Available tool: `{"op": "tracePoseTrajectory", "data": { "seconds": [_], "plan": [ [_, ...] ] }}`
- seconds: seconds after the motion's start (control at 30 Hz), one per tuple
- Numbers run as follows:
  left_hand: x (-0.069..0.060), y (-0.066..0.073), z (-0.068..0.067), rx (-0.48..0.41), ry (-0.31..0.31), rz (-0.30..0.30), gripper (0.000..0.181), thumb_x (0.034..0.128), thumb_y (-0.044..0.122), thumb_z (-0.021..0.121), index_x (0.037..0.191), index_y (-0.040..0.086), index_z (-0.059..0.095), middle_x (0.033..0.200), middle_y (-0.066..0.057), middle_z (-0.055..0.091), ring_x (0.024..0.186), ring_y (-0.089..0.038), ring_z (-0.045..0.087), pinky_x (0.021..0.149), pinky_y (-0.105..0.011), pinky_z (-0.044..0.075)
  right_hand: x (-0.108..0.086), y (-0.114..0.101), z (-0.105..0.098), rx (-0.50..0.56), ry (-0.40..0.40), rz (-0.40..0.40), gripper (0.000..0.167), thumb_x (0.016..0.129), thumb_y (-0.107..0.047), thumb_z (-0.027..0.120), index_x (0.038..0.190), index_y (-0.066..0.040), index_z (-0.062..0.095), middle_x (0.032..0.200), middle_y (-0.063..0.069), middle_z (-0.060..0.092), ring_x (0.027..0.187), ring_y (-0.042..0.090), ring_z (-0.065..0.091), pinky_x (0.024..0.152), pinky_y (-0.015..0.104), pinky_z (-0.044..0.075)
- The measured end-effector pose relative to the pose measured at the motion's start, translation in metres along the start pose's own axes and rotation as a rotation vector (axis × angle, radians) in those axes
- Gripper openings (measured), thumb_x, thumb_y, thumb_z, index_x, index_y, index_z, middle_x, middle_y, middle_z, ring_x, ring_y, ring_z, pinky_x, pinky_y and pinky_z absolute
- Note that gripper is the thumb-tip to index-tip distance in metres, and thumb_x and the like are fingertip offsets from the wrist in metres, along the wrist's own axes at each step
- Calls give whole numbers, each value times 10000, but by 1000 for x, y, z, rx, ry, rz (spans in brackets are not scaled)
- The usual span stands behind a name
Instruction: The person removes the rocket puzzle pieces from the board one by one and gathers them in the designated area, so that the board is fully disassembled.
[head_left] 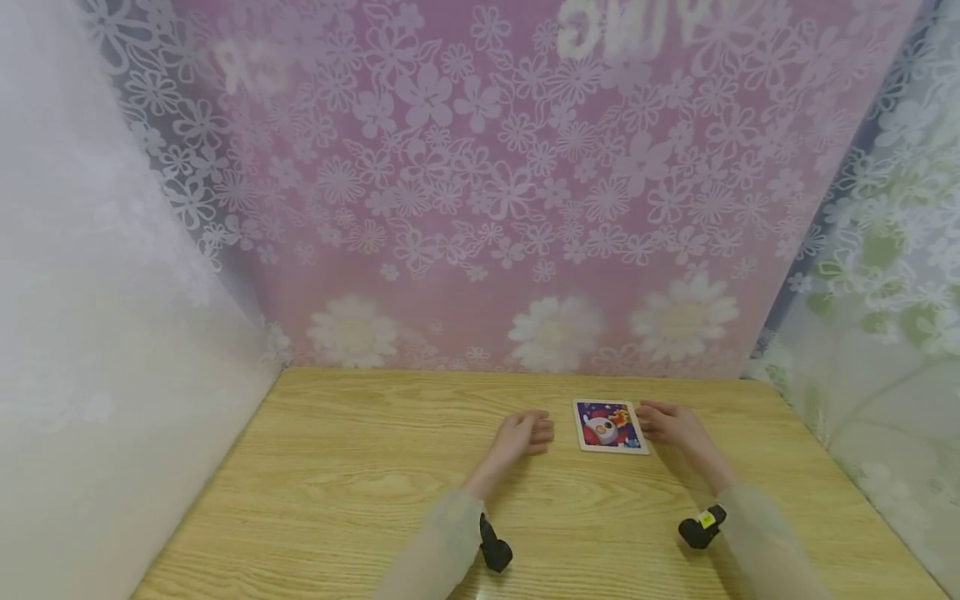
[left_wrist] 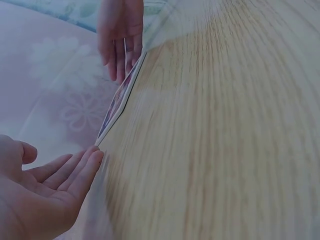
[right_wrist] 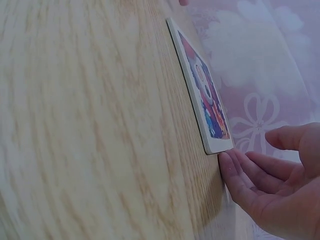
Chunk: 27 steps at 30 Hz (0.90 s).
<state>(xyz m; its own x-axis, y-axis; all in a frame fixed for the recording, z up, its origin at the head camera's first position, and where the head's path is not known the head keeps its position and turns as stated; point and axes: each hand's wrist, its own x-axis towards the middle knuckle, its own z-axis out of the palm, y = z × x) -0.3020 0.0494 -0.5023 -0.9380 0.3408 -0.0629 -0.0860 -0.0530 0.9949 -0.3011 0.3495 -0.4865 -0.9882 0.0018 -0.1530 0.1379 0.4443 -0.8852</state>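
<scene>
A square picture board [head_left: 611, 427] with a pale border lies flat on the wooden table, showing a red and white cartoon figure on dark blue. To its left, my left hand [head_left: 521, 435] rests with its fingers extended toward it and a gap between. My right hand [head_left: 677, 425] is at the board's right edge, fingers loosely stretched. In the right wrist view the fingertips of the right hand [right_wrist: 272, 175] come up to the near corner of the board [right_wrist: 202, 95]; whether they touch cannot be told. Neither hand holds anything.
The table [head_left: 337, 483] has a light wood grain. A pink flowered curtain [head_left: 450, 208] hangs along its far edge, with pale sheets [head_left: 112, 333] on the left and a flowered one [head_left: 885, 350] on the right. Black wrist cameras [head_left: 495, 546] sit on both forearms.
</scene>
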Motion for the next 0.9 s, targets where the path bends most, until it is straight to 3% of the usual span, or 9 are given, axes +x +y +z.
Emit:
{"op": "tracePoseTrajectory", "data": {
  "seconds": [0.4, 0.9],
  "plan": [
    [8, -7, 14, -14, 0, -44, 450, 1101, 175, 352, 1408, -119, 499, 1368, -284, 590, 1174, -372, 658, 922, -400, 578, 0, -8, 11, -26, -19, -7, 550, 1094, -201, 457, 1469, 186, 346, 1422, 409, 452, 1146, 416, 657, 887, 380, 591],
    [9, -3, 26, 0, 61, -81, 426, 1098, 195, 408, 1377, -94, 550, 1357, -252, 611, 1199, -334, 648, 877, -373, 595, -7, -5, 13, 105, -19, 4, 517, 1102, -164, 416, 1438, 224, 352, 1382, 389, 506, 957, 179, 719, 819, 326, 609]
  ]
}}
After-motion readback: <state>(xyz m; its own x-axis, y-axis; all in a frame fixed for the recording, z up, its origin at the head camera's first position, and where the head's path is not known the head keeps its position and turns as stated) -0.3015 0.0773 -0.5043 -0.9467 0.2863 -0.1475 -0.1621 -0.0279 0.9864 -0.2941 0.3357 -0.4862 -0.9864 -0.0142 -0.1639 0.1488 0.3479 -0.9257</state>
